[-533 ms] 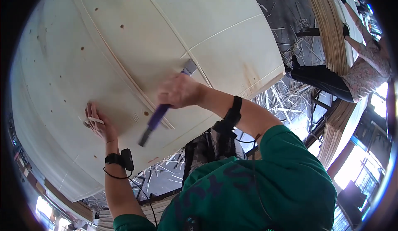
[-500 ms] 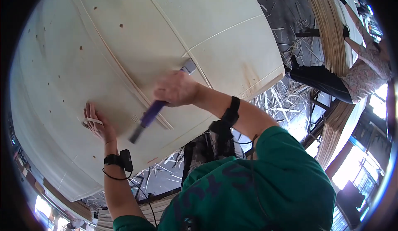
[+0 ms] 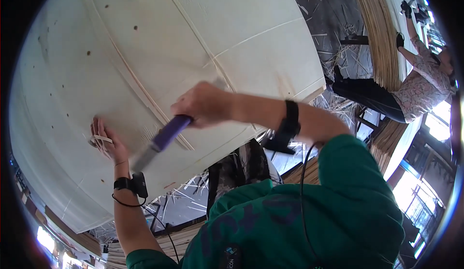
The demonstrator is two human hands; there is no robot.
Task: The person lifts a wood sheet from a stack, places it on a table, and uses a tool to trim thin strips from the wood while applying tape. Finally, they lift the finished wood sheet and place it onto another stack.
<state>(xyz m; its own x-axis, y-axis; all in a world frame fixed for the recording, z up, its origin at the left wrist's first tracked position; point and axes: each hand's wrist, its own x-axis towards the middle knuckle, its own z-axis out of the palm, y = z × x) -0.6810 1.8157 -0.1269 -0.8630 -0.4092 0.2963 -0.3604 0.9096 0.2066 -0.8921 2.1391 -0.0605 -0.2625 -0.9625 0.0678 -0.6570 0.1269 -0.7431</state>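
Observation:
My right hand [image 3: 203, 106] is closed around a tool with a purple handle [image 3: 171, 133]. A grey, blade-like end points down-left toward my left wrist; motion blur hides its exact kind. Another blurred grey part shows beyond my knuckles. The hand is over a large pale wood veneer sheet [image 3: 261, 76], beside a seam. My left hand [image 3: 108, 141] lies flat on the sheet with its fingers stretched out. A pale band [image 3: 101, 138] crosses those fingers. Between the two hands, a narrow raised strip [image 3: 150, 102] runs along a long split in the veneer.
Another person [image 3: 420, 88] works at a neighbouring veneer stack [image 3: 379, 37] on the right, wearing dark gloves. Wood scraps [image 3: 348, 51] litter the dark floor between the stacks. The sheet's near edge [image 3: 227, 150] runs close to my body. A cable hangs from my right forearm.
The purple tool has swung, its grey end now longer in view and nearer my left wrist. My right elbow has moved outward. The other person's far hand has risen with something in it.

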